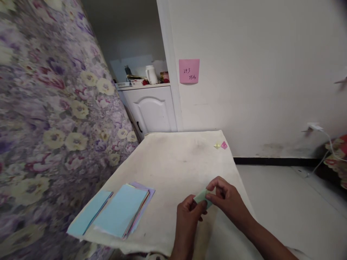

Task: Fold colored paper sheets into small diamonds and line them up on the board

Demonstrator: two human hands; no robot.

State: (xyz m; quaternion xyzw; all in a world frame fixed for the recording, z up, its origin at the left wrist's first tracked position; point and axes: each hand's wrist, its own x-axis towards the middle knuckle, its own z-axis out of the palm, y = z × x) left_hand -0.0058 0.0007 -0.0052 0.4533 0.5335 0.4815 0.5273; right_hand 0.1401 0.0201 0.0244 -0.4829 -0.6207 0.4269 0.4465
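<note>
A small piece of folded light green paper is held between both my hands, over the near right part of the table. My left hand pinches its lower left side with thumb and fingers. On the upper right side, my right hand grips it between thumb and forefinger. My fingers cover part of the paper, so its full shape is hidden. Near the far right corner lie two small folded paper pieces, one yellow and one pink.
A stack of coloured paper, blue on top, lies at the table's left, beside a narrower blue stack. A cream cloth covers the table. Floral curtain hangs at left; a pink note is on the wall.
</note>
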